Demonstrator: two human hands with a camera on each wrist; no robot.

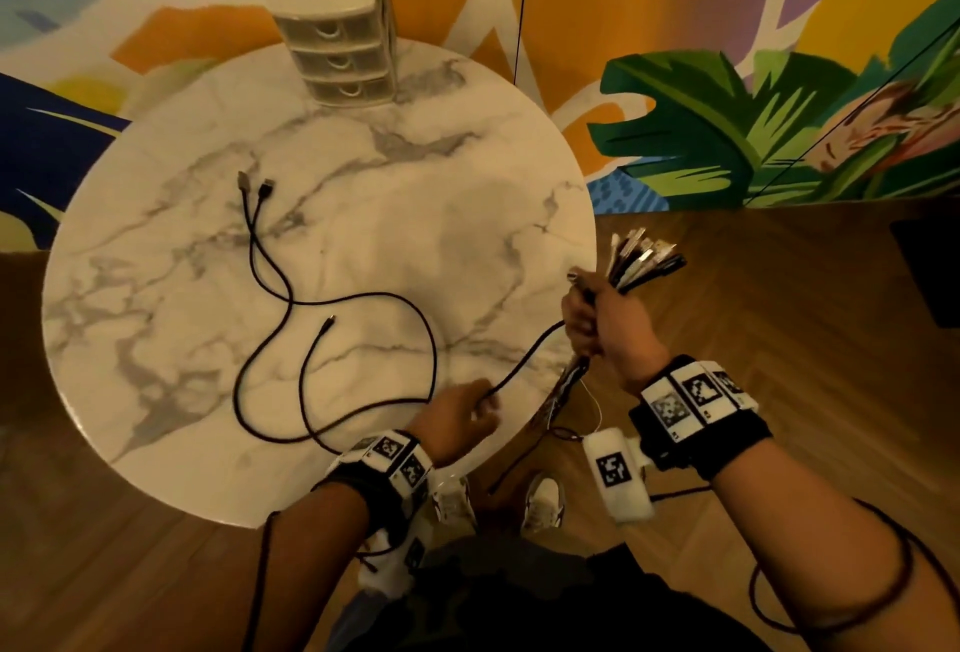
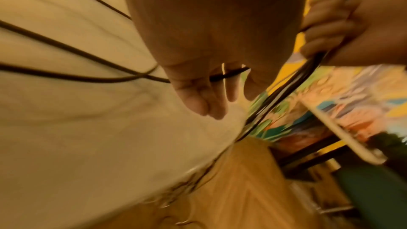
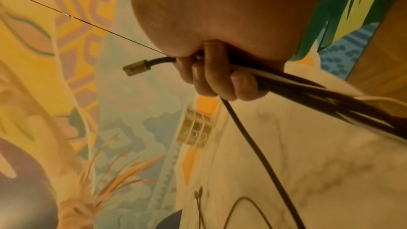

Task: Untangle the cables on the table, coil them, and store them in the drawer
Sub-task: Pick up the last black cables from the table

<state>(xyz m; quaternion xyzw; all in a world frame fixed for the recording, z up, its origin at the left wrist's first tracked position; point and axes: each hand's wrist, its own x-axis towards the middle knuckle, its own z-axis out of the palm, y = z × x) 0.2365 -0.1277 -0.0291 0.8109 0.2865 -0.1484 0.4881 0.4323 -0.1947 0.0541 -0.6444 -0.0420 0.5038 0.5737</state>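
Note:
A long black cable point(image 1: 374, 294) loops across the round marble table point(image 1: 467, 173), and two of its plugs point(image 1: 255, 185) lie at the far left. My left hand point(image 1: 470, 417) pinches this cable near the table's front edge; in the left wrist view the cable point(image 2: 229, 75) runs across my left hand's fingers point(image 2: 211, 100). My right hand point(image 1: 597, 324) is raised over the table's right edge and grips a bundle of cables point(image 1: 644, 262) with plugs fanning out above the fist. In the right wrist view its fingers point(image 3: 220, 79) curl round the bundle point(image 3: 308, 93), and one plug point(image 3: 136, 70) sticks out.
A small beige drawer unit point(image 1: 337, 64) with three shut drawers stands at the table's far edge, also seen as a drawer unit point(image 3: 195, 135) from the right wrist. The bundle's tails point(image 1: 569, 381) hang past the table edge toward the wooden floor point(image 1: 779, 313). A painted wall stands behind.

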